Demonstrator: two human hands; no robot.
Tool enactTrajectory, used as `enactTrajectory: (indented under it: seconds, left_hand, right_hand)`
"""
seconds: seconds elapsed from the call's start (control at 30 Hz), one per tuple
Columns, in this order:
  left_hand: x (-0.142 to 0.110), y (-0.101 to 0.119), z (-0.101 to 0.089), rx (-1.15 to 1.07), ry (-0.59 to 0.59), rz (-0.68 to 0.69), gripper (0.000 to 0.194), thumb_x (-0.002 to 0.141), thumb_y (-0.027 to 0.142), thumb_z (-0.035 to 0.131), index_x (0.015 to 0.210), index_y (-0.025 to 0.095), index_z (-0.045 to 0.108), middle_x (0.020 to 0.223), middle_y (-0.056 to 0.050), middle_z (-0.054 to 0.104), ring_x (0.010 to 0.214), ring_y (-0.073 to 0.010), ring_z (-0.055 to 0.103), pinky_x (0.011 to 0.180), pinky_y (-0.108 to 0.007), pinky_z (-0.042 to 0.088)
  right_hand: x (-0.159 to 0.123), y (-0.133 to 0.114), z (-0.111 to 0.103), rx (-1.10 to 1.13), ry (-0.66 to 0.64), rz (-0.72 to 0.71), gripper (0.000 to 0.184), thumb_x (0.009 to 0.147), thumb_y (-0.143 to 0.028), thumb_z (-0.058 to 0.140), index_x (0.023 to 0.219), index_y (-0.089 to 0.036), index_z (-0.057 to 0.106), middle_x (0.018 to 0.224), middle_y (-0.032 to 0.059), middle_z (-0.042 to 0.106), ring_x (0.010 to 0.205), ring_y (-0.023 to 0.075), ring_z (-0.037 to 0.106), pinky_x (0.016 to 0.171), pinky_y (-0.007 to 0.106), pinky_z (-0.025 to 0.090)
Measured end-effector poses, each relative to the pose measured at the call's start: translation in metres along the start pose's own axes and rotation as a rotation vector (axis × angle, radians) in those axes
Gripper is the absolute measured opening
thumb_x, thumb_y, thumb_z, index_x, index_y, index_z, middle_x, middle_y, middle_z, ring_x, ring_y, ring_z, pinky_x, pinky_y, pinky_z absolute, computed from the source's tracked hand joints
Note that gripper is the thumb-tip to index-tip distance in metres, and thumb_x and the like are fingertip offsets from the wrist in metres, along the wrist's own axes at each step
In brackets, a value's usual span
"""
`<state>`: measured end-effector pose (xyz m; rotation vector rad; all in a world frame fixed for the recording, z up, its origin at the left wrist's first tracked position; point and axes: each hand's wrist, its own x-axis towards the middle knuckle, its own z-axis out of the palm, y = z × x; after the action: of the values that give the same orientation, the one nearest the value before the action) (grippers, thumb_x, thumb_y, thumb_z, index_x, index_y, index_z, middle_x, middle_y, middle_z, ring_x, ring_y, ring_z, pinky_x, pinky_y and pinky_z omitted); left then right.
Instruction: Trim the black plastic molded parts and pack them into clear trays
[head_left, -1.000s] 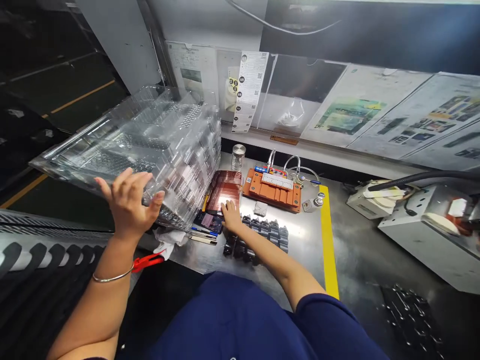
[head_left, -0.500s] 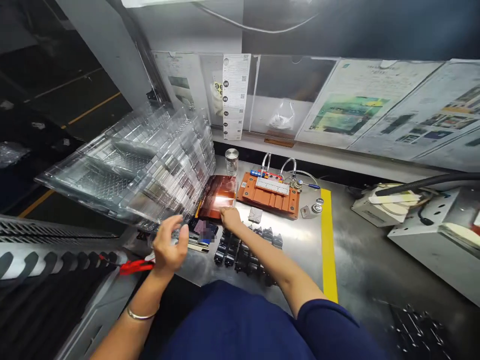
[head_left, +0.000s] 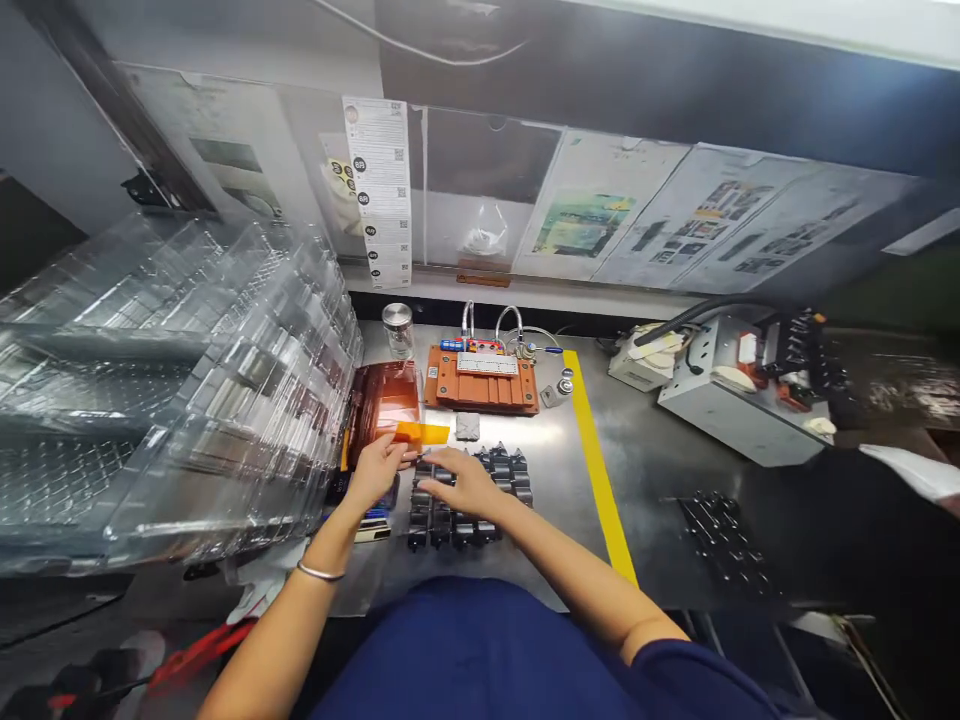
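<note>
My left hand is closed, thumb and fingertips pinched at the lower left edge of a thin amber film strip. The strip stretches to the right, over the edge of a shiny reddish-brown sheet stack. Close by, my right hand has its thumb and forefinger apart and nothing visible between them. It is over rows of black moulded parts and hides some of them. A small grey square block lies just beyond the right hand.
Stacked clear plastic trays fill the left side. An orange-brown fixture stands at the back beside a lidded glass jar. Yellow tape crosses the metal table. Farther right are a grey machine and more black parts.
My right hand has drawn back from the reddish-brown sheets and opened. My left hand has come in to the amber strip, which now shows separately. The view has shifted right.
</note>
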<state>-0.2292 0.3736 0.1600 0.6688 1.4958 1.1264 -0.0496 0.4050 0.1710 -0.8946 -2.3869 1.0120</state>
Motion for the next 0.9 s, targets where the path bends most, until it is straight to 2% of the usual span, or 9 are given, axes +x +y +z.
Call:
enactTrajectory:
  seconds: [0.07,0.1,0.2,0.3,0.43,0.53,0.7,0.8,0.9]
  left_hand:
    - [-0.011,0.005,0.01,0.263,-0.092,0.189,0.015,0.075,0.026,0.061,0.084,0.016,0.067,0.078,-0.006,0.073,0.075,-0.02,0.069,0.073,-0.03,0.053]
    - [-0.016,0.007,0.015,0.402,-0.124,0.283,0.012,0.075,0.023,0.058,0.08,0.017,0.067,0.075,-0.005,0.072,0.072,-0.0189,0.067,0.072,-0.029,0.051]
    - [-0.022,0.015,0.026,0.701,-0.235,0.473,0.016,0.073,0.015,0.053,0.07,0.018,0.068,0.066,-0.003,0.069,0.062,-0.0162,0.063,0.065,-0.026,0.046]
    - [-0.024,0.023,0.038,0.729,-0.43,0.542,0.021,0.077,0.017,0.05,0.073,0.018,0.07,0.065,-0.002,0.069,0.061,-0.0145,0.061,0.062,-0.023,0.043]
    - [-0.033,0.032,0.06,0.638,-0.713,0.54,0.028,0.085,0.029,0.048,0.083,0.017,0.074,0.071,-0.002,0.071,0.064,-0.0138,0.062,0.061,-0.022,0.044]
    - [-0.047,0.034,0.081,0.627,-0.838,0.533,0.029,0.086,0.035,0.051,0.088,0.017,0.074,0.075,-0.003,0.073,0.066,-0.0145,0.063,0.063,-0.023,0.045]
    - [-0.08,0.026,0.127,0.632,-0.884,0.552,0.027,0.085,0.036,0.052,0.087,0.018,0.072,0.081,-0.004,0.074,0.073,-0.0165,0.065,0.069,-0.025,0.047]
    - [-0.106,0.015,0.158,0.756,-0.792,0.571,0.026,0.086,0.038,0.049,0.078,0.019,0.066,0.081,-0.005,0.073,0.075,-0.0176,0.066,0.07,-0.027,0.046]
    - [-0.135,-0.003,0.189,0.945,-0.735,0.551,0.025,0.086,0.038,0.046,0.07,0.021,0.054,0.063,-0.003,0.067,0.062,-0.0177,0.062,0.063,-0.028,0.043]
  right_hand:
    - [0.006,-0.012,-0.008,-0.001,0.189,0.09,0.031,0.083,-0.034,0.066,0.108,-0.016,0.068,0.102,0.0101,0.071,0.095,0.0184,0.065,0.084,0.03,0.05]
    - [0.008,-0.017,-0.012,-0.02,0.222,0.12,0.027,0.083,-0.031,0.066,0.104,-0.016,0.07,0.098,0.0096,0.071,0.091,0.018,0.065,0.081,0.029,0.05]
    - [0.005,-0.032,-0.029,-0.066,0.172,0.199,0.017,0.079,-0.027,0.069,0.092,-0.017,0.074,0.087,0.0066,0.073,0.08,0.0161,0.066,0.075,0.025,0.048]
    - [-0.011,-0.042,-0.055,-0.029,0.067,0.287,0.014,0.082,-0.024,0.066,0.089,-0.018,0.075,0.084,0.0048,0.074,0.077,0.0145,0.066,0.072,0.022,0.046]
    - [-0.043,-0.05,-0.091,0.068,-0.063,0.349,0.021,0.086,-0.019,0.057,0.094,-0.012,0.075,0.085,0.0057,0.075,0.076,0.0141,0.066,0.068,0.021,0.045]
    - [-0.072,-0.054,-0.112,0.105,-0.084,0.368,0.023,0.085,-0.016,0.055,0.093,-0.011,0.075,0.081,0.0036,0.074,0.073,0.013,0.063,0.065,0.019,0.044]
    - [-0.135,-0.051,-0.128,0.182,0.065,0.462,0.018,0.078,-0.014,0.056,0.081,-0.01,0.074,0.066,0.0003,0.069,0.062,0.0097,0.06,0.058,0.017,0.043]
    - [-0.187,-0.036,-0.132,0.233,0.289,0.61,0.015,0.075,-0.014,0.056,0.069,-0.012,0.07,0.057,-0.0015,0.065,0.055,0.009,0.06,0.052,0.017,0.042]
    - [-0.259,-0.011,-0.146,0.323,0.57,0.799,0.011,0.069,-0.011,0.058,0.061,-0.013,0.065,0.052,-0.0022,0.062,0.051,0.0097,0.061,0.049,0.016,0.043]
